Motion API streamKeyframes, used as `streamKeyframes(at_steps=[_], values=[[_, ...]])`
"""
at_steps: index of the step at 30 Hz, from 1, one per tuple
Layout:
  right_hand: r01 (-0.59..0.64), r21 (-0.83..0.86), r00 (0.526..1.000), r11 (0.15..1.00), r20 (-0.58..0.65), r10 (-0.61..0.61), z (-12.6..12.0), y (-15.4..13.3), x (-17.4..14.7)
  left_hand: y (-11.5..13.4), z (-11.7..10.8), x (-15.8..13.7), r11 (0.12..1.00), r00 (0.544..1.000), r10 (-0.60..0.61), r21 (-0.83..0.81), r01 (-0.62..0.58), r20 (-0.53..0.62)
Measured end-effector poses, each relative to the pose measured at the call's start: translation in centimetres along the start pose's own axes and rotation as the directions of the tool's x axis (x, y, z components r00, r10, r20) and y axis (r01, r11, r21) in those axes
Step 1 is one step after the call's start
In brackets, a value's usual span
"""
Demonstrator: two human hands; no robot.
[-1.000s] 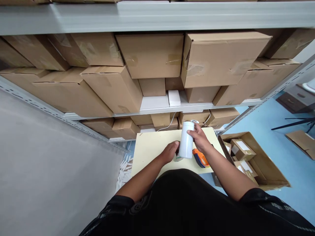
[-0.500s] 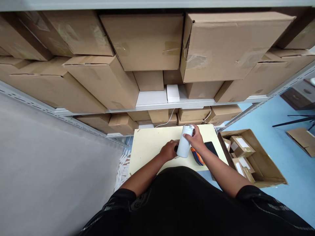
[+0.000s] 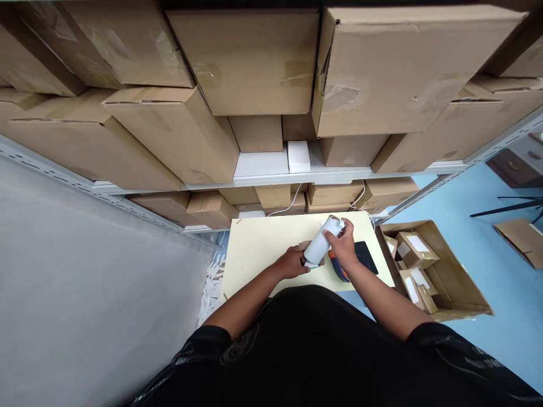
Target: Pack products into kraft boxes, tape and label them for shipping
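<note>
Above the pale tabletop (image 3: pixel 254 243), my right hand (image 3: pixel 344 244) is closed round the upper part of a pale, bottle-like white cylinder (image 3: pixel 319 244). Its exact kind is unclear; at its top end is a small round, brownish opening or cap. The cylinder leans, top to the right, and its lower end is at a small brown cardboard box (image 3: pixel 304 245). My left hand (image 3: pixel 292 263) is wrapped round that box, which is partly hidden by the cylinder and fingers. An orange and dark blue object (image 3: pixel 338 267) lies beside my right wrist, close to a flat black device (image 3: pixel 365 258).
Shelves (image 3: pixel 258 165) packed with cardboard boxes (image 3: pixel 246 62) rise behind the table. A large open carton (image 3: pixel 460 282) holding several small labelled boxes stands to the right. White strips (image 3: pixel 208 297) are heaped on the floor at left, beside a grey wall (image 3: pixel 93 282).
The cylinder has tilted further, its top shifting right and its lower end coming to the box. My left hand has turned, and more of the small box shows.
</note>
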State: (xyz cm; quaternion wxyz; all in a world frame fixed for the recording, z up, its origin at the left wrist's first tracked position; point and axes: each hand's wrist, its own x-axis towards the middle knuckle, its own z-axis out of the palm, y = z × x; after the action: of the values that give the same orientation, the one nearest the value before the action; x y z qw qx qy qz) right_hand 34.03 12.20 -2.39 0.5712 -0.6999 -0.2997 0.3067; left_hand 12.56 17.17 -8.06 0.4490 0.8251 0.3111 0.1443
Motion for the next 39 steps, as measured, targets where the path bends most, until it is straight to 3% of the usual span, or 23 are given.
streamKeyframes(at_steps=[4,10,15,20,25,31,39], values=[[-0.042,0.028,0.997,0.999,-0.060,0.043,-0.3,-0.3,0.2,0.3,0.3,-0.7,0.999,0.998,-0.039,0.033,0.040,-0.050],[-0.017,-0.005,0.997,1.000,-0.072,0.016,-0.3,0.4,-0.8,0.4,1.1,-3.1,0.963,0.955,0.185,0.236,-0.129,-0.231],[0.157,-0.108,0.983,0.982,0.108,-0.146,-0.3,2.2,-2.7,0.1,1.4,-4.0,0.886,0.936,0.327,0.388,-0.255,-0.129],[0.217,-0.209,0.970,0.954,0.156,-0.187,0.1,2.2,-3.2,0.0,1.2,-4.2,0.863,0.933,0.335,0.438,-0.250,-0.128],[0.235,-0.261,0.971,0.936,0.107,-0.214,0.5,1.3,-2.8,0.4,0.9,-3.7,0.843,0.931,0.349,0.468,-0.265,-0.101],[0.306,-0.261,0.952,0.915,0.098,-0.291,0.3,1.4,-3.5,0.9,1.3,-3.9,0.844,0.938,0.329,0.480,-0.240,-0.109],[0.321,-0.260,0.944,0.911,0.170,-0.284,0.3,1.3,-4.1,1.1,1.6,-3.6,0.828,0.950,0.289,0.529,-0.187,-0.116]])
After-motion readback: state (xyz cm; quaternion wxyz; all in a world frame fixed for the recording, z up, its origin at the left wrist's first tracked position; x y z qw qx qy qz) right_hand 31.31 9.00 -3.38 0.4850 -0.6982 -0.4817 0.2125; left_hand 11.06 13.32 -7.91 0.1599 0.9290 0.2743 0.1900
